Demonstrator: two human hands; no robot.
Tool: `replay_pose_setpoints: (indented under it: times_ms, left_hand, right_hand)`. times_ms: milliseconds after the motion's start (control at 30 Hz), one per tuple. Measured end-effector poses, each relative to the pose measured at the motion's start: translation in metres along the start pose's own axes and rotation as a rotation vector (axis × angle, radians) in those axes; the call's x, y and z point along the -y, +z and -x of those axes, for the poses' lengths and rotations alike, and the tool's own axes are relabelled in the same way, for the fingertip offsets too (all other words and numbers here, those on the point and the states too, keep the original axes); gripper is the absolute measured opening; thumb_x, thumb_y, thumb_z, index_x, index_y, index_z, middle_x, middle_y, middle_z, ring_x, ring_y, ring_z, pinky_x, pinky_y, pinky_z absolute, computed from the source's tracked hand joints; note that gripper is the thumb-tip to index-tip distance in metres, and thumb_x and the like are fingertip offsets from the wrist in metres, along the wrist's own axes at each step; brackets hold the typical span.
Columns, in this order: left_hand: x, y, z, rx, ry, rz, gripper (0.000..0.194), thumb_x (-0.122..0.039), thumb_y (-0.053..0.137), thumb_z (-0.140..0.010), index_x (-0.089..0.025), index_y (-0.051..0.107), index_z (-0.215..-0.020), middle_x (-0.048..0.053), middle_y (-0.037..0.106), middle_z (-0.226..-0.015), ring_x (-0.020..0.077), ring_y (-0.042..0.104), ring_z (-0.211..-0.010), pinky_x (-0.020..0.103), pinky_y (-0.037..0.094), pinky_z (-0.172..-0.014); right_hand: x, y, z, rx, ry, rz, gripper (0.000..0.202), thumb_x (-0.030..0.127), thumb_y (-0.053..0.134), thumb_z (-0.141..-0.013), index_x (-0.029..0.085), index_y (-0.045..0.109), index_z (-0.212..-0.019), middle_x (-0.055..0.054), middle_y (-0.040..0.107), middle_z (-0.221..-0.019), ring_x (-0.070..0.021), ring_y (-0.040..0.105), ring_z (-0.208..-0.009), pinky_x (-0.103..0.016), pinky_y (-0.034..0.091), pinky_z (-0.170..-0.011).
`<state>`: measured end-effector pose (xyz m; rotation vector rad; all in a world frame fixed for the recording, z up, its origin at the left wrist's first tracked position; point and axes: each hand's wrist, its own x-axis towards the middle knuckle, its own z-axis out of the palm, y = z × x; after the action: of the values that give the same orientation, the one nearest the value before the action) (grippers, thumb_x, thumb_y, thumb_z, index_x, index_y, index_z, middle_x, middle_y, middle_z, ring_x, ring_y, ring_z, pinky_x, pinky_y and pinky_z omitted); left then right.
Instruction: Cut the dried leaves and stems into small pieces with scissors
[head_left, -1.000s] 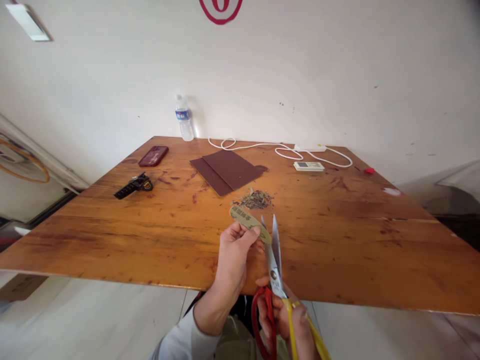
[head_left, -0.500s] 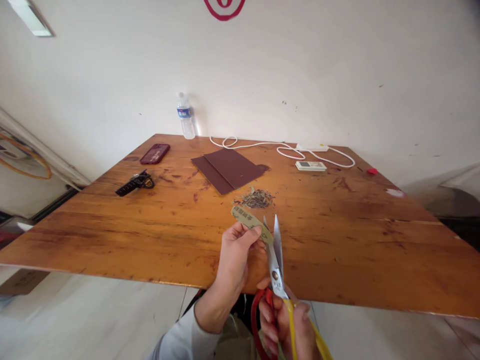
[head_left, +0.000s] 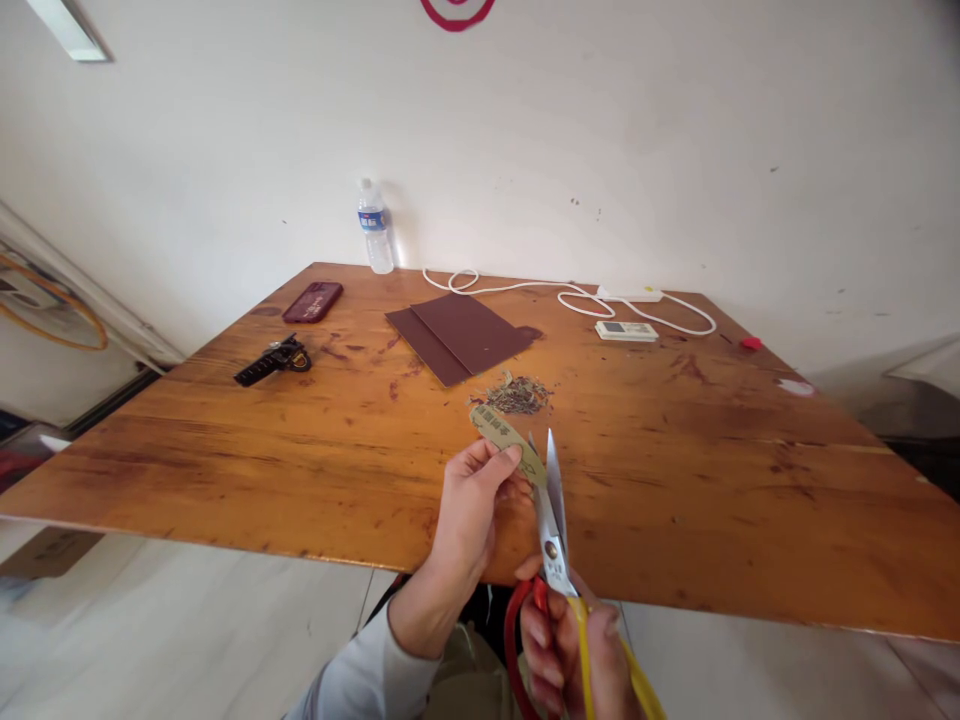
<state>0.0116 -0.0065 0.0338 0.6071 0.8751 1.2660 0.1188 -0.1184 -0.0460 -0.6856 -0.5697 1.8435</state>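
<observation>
My left hand (head_left: 469,505) pinches a narrow, tan piece of sandpaper (head_left: 495,430) with dark print on its back, thumb on top. My right hand (head_left: 600,655) is wrapped around the handles of the scissors (head_left: 555,562), one loop red and the other yellow. The scissors' blades point away from me and are slightly apart, with the near right end of the piece at the left blade. Just beyond the piece lies a small heap of thin cut scraps (head_left: 519,395) on the wooden table (head_left: 337,480).
Two dark red-brown sheets (head_left: 472,335) overlap behind the scraps. To the left are a phone (head_left: 313,302) and a black object with a ring (head_left: 274,360). A water bottle (head_left: 376,230) stands near the wall. At the back right lie a white remote (head_left: 627,331) and a power strip with cord (head_left: 630,294).
The view has shifted slightly. The far end of the sandpaper piece has tipped a little to the right and towards me; both hands keep their grip, and the blades look about as far apart.
</observation>
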Motion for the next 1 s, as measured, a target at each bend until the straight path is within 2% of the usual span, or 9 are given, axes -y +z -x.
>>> replay_pose_setpoints:
  times_ms: [133, 233, 400, 700, 800, 933, 1000]
  left_hand:
    - [0.001, -0.001, 0.0, -0.007, 0.006, -0.021, 0.031, -0.032, 0.078, -0.065, -0.017, 0.054, -0.053, 0.0, 0.059, -0.048, 0.0093, 0.05, -0.043, 0.023, 0.041, -0.049]
    - [0.001, -0.001, -0.001, -0.002, -0.006, -0.024, 0.034, -0.035, 0.08, -0.064, -0.017, 0.054, -0.053, 0.0, 0.059, -0.048, 0.0094, 0.051, -0.043, 0.023, 0.042, -0.049]
    - [0.001, -0.002, -0.001, -0.003, -0.019, -0.018, 0.034, -0.036, 0.081, -0.063, -0.017, 0.054, -0.053, 0.0, 0.061, -0.048, 0.0092, 0.052, -0.043, 0.022, 0.043, -0.048]
    - [0.001, -0.004, -0.003, -0.008, -0.041, -0.021, 0.033, -0.036, 0.082, -0.061, -0.017, 0.056, -0.054, 0.0, 0.061, -0.047, 0.0095, 0.053, -0.041, 0.021, 0.044, -0.046]
    - [0.001, -0.005, -0.004, 0.0, -0.036, -0.03, 0.034, -0.037, 0.082, -0.061, -0.016, 0.057, -0.054, 0.0, 0.061, -0.048, 0.0093, 0.053, -0.042, 0.021, 0.044, -0.046]
    - [0.001, -0.007, -0.004, 0.008, -0.025, -0.038, 0.033, -0.037, 0.082, -0.063, -0.016, 0.058, -0.054, 0.0, 0.06, -0.048, 0.0093, 0.053, -0.042, 0.022, 0.045, -0.046]
    - [0.0, -0.007, -0.005, 0.012, -0.019, -0.039, 0.033, -0.037, 0.081, -0.063, -0.016, 0.058, -0.054, 0.0, 0.06, -0.048, 0.0093, 0.053, -0.042, 0.022, 0.045, -0.047]
  right_hand:
    - [0.003, 0.004, 0.002, -0.057, 0.014, 0.051, 0.074, 0.083, 0.065, -0.062, 0.023, 0.056, -0.103, 0.008, 0.044, -0.064, -0.0028, 0.023, -0.041, -0.012, 0.026, -0.033]
    - [0.005, 0.007, 0.003, -0.101, 0.013, 0.053, 0.075, 0.084, 0.064, -0.062, 0.022, 0.056, -0.104, 0.008, 0.044, -0.064, -0.003, 0.023, -0.042, -0.013, 0.028, -0.034]
    - [0.006, 0.008, 0.002, -0.059, 0.06, 0.033, 0.073, 0.083, 0.066, -0.061, 0.023, 0.056, -0.102, 0.009, 0.044, -0.062, -0.0026, 0.021, -0.04, -0.014, 0.029, -0.032]
    - [0.012, 0.025, 0.009, -0.215, 0.031, 0.115, 0.077, 0.086, 0.063, -0.059, 0.021, 0.058, -0.1, 0.009, 0.044, -0.061, -0.0011, 0.021, -0.041, -0.011, 0.024, -0.033]
    - [0.009, 0.017, 0.007, -0.219, 0.057, 0.116, 0.073, 0.084, 0.063, -0.063, 0.022, 0.058, -0.101, 0.009, 0.046, -0.06, -0.0017, 0.026, -0.038, -0.012, 0.025, -0.032]
    - [0.003, -0.005, 0.001, -0.202, 0.245, 0.053, 0.062, 0.078, 0.063, -0.071, 0.023, 0.057, -0.099, 0.01, 0.044, -0.056, -0.0046, 0.031, -0.032, -0.016, 0.028, -0.027]
    - [0.0, -0.014, 0.0, -0.202, 0.256, 0.05, 0.062, 0.078, 0.063, -0.07, 0.024, 0.057, -0.101, 0.009, 0.045, -0.056, -0.005, 0.032, -0.032, -0.016, 0.029, -0.026]
